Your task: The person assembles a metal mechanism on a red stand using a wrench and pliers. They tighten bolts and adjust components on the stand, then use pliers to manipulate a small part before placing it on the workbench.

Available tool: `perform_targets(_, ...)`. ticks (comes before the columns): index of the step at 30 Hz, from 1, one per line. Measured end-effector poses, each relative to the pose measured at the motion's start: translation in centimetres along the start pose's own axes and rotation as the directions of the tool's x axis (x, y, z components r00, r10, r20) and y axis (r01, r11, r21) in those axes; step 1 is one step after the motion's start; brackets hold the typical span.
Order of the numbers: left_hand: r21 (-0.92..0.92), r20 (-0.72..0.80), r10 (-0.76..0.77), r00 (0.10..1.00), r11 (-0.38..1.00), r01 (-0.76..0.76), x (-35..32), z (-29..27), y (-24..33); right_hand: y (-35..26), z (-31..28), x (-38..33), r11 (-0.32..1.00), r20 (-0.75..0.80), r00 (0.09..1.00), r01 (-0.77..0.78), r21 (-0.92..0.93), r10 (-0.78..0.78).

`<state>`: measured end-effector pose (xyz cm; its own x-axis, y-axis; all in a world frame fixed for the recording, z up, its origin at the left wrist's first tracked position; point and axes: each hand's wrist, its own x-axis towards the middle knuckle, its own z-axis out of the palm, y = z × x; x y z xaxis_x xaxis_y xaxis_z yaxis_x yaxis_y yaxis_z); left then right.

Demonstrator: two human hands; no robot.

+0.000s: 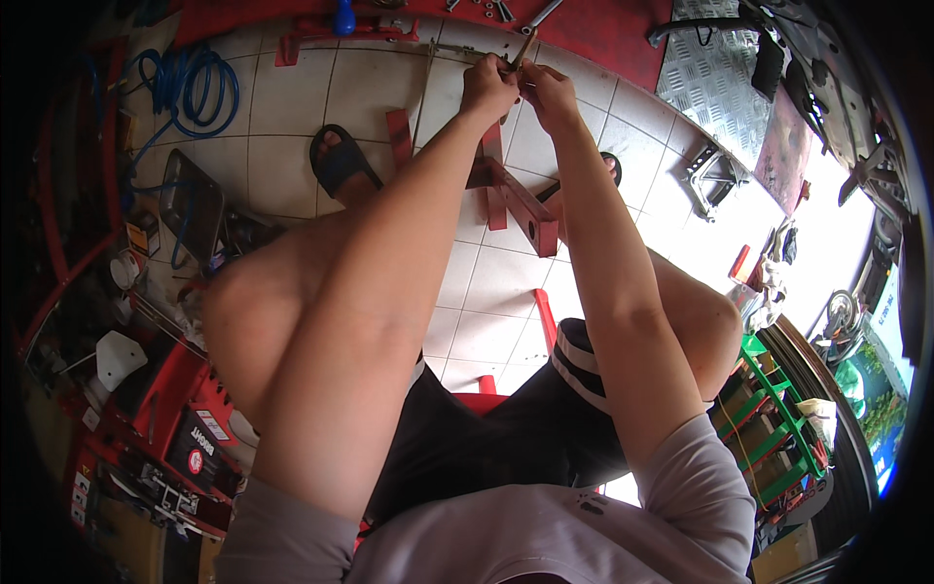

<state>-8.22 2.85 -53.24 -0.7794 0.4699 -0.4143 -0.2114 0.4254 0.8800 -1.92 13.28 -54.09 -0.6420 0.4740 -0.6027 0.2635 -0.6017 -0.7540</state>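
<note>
Both my arms stretch forward to the far side, where my hands meet above a red metal stand (pixel 530 214). My left hand (pixel 487 90) is closed, its fingertips pinched at a small dark part too small to name. Beside it, almost touching, my right hand (pixel 549 93) is closed too. From between the two sets of fingers a slim yellowish-brown stick-like piece (pixel 526 46) points up and away; its lower end is hidden by the fingers, and the right fingers seem to grip it. A thin metal rod assembly (pixel 455 49) lies just left of the hands.
Red lift platform (pixel 603 44) with wrenches (pixel 542 17) and bolts lies beyond. A blue-handled tool (pixel 344 18) is at far left, near a coiled blue hose (pixel 199 92). A metal bracket (pixel 710 180) sits on the tiles at right, below motorcycle parts. A green rack (pixel 778 419) stands near right.
</note>
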Motion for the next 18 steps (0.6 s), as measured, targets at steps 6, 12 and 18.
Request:
perform_targets(6,-0.02,0.0,-0.006,1.0,1.0,0.006,0.1,0.3,-0.4,0.4,-0.7,0.4,0.994,0.073,0.995,0.062,0.093,-0.068)
perform_targets(12,0.113,0.053,0.013,0.999,0.993,-0.019,0.1,0.5,-0.6,0.1,-0.7,0.3,0.999,0.011,0.999,-0.037,-0.021,0.037)
perform_targets(18,0.108,0.02,0.052,0.998,0.993,-0.054,0.1,0.4,-1.2,0.3,-0.7,0.1,0.997,0.068,0.997,0.018,0.07,-0.023)
